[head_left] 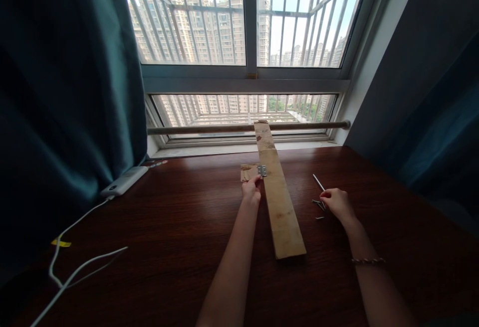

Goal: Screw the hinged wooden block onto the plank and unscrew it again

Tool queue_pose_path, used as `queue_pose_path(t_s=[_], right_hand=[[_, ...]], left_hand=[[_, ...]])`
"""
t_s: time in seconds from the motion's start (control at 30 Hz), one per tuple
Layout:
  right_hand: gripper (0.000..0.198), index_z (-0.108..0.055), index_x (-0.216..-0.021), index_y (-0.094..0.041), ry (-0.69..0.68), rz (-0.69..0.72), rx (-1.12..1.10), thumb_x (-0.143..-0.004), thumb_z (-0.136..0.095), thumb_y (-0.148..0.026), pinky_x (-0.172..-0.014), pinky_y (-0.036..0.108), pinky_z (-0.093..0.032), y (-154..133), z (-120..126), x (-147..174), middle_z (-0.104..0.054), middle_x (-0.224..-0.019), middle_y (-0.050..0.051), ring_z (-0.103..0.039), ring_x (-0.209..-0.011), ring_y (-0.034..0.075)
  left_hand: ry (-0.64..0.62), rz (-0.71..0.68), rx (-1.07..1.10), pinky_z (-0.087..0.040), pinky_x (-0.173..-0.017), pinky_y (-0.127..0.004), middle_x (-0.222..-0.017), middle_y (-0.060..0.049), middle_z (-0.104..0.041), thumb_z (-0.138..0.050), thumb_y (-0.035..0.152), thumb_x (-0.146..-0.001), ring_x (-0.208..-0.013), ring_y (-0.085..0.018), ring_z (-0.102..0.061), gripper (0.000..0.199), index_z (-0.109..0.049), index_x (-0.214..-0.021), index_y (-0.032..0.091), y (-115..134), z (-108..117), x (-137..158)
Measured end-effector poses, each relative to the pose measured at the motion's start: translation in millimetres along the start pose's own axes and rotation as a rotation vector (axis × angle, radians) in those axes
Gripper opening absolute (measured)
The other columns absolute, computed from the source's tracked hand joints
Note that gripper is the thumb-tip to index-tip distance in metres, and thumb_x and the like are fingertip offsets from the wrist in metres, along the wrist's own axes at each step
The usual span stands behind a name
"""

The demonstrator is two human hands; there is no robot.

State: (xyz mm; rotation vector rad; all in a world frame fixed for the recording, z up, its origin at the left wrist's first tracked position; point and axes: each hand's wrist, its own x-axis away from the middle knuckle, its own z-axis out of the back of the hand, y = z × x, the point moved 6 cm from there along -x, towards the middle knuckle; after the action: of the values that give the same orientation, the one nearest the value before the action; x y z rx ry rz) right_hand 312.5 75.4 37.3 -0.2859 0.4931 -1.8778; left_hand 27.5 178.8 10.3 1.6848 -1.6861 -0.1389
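**Left hand (251, 191) at a hinge (262, 170), right hand (338, 204) beside loose screws (319, 205)**

A dark red-brown table (168, 217) fills the near and middle scene. Beyond it stands a window (194, 72), with bars and tall buildings outside. A blue curtain (119, 68) hangs at the left, and more blue cloth (441, 117) shows in shadow at the right. A rail (202, 129) crosses in front of the lower panes.

A long board (284, 207) lies lengthwise on the table, between the two hands, its far end reaching past the table's far edge to the line of the rail. At the far left, by the curtain, lies a white device (124, 181) with a white cable (85, 216) running toward the near left.

Against the board's left side sits a small wood piece (247, 172), and the metal hinge lies over the seam between them. The left hand's fingertips meet the hinge's near edge; whether they grip it or only steady it, I cannot tell.

To the right of the board, the right hand's thumb and fingers are drawn together at a thin pale rod (318, 181) and the little group of screws. What, if anything, they pinch is hidden. One small screw lies slightly nearer, apart from the group.
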Motion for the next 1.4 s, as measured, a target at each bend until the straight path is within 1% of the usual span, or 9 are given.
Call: queue_pose_path(t_s=[0.13,0.2,0.27,0.37,0.57,0.73,0.9,1.07,1.4], right_hand=[[0.011,-0.066,-0.07,-0.016,-0.377,0.082,-0.061,-0.059,-0.068,-0.017,-0.056,0.02,-0.044,-7.3,-19.1,18.3,-0.066,-0.073,0.004,-0.063,-0.07,0.017],[0.026,-0.063,-0.072,-0.015,-0.592,0.024,-0.053,-0.049,-0.072,-0.011,-0.046,0.019,-0.042,-3.8,-33.4,31.2,-0.064,-0.068,0.002,-0.061,-0.06,0.016],[0.033,-0.061,-0.072,-0.015,-0.667,-0.054,0.047,-0.042,-0.07,-0.003,-0.041,0.019,-0.039,3.0,-40.6,38.6,-0.061,-0.062,-0.001,-0.058,-0.05,0.015],[0.024,-0.06,-0.061,-0.015,-0.614,-0.033,0.154,-0.044,-0.064,0.001,-0.041,0.02,-0.039,4.2,-41.9,37.8,-0.057,-0.053,-0.001,-0.056,-0.049,0.015],[0.012,-0.059,-0.057,-0.014,-0.579,0.107,0.07,-0.054,-0.058,-0.003,-0.044,0.019,-0.038,-10.9,-38.2,37.3,-0.058,-0.053,0.0,-0.056,-0.05,0.013],[0.008,-0.057,-0.072,-0.016,-0.23,0.443,-0.394,-0.071,-0.056,-0.024,-0.054,0.021,-0.043,-80.6,-17.4,31.1,-0.062,-0.066,0.001,-0.057,-0.061,0.013],[0.021,-0.058,-0.078,-0.015,-0.007,0.446,-0.768,-0.071,-0.06,-0.035,-0.061,0.025,-0.047,-156.2,-21.9,-5.9,-0.065,-0.075,0.005,-0.06,-0.067,0.016],[0.015,-0.062,-0.072,-0.016,0.146,0.384,-0.672,-0.069,-0.058,-0.03,-0.064,0.026,-0.047,-198.7,-42.4,-44.3,-0.065,-0.07,0.004,-0.06,-0.066,0.016],[0.011,-0.061,-0.074,-0.017,0.179,0.457,-0.534,-0.072,-0.055,-0.026,-0.062,0.023,-0.043,-204.9,-57.1,-50.8,-0.064,-0.069,0.002,-0.059,-0.063,0.014]], left_hand=[[0.002,-0.001,0.0,-0.05,-0.055,-0.02,-0.06,-0.001,-0.059,-0.055,-0.011,-0.062,-0.052,-0.01,-0.059,0.025,-0.053,-0.072,0.012,0.5,0.1,0.4],[0.006,0.002,0.0,-0.05,-0.054,-0.02,-0.059,-0.001,-0.059,-0.055,-0.011,-0.062,-0.052,-0.01,-0.058,0.024,-0.053,-0.071,0.012,0.5,0.3,0.2],[0.01,0.006,-0.002,-0.049,-0.053,-0.02,-0.058,-0.001,-0.059,-0.055,-0.011,-0.062,-0.051,-0.011,-0.058,0.023,-0.053,-0.069,0.011,0.3,0.6,-0.2],[0.011,0.002,0.004,-0.05,-0.053,-0.021,-0.058,-0.002,-0.059,-0.055,-0.011,-0.062,-0.051,-0.011,-0.058,0.023,-0.053,-0.068,0.011,0.2,0.8,-0.5],[0.006,0.003,0.016,-0.051,-0.055,-0.021,-0.059,-0.002,-0.06,-0.055,-0.011,-0.061,-0.053,-0.011,-0.059,0.023,-0.053,-0.068,0.011,0.4,0.2,3.1],[0.014,0.016,0.022,-0.051,-0.054,-0.02,-0.057,-0.001,-0.059,-0.055,-0.012,-0.062,-0.051,-0.01,-0.058,0.024,-0.051,-0.066,0.011,0.5,-1.1,7.1],[0.012,0.021,0.024,-0.051,-0.054,-0.02,-0.057,-0.001,-0.059,-0.055,-0.012,-0.061,-0.051,-0.01,-0.058,0.024,-0.052,-0.066,0.011,1.3,-1.8,8.7],[0.021,0.031,0.006,-0.049,-0.051,-0.02,-0.057,-0.003,-0.06,-0.055,-0.012,-0.061,-0.049,-0.011,-0.058,0.022,-0.055,-0.065,0.01,2.2,0.5,6.4],[0.029,0.073,-0.003,-0.049,-0.049,-0.019,-0.06,-0.004,-0.061,-0.053,-0.015,-0.061,-0.051,-0.012,-0.059,0.025,-0.057,-0.069,0.009,5.7,-0.6,11.6]])
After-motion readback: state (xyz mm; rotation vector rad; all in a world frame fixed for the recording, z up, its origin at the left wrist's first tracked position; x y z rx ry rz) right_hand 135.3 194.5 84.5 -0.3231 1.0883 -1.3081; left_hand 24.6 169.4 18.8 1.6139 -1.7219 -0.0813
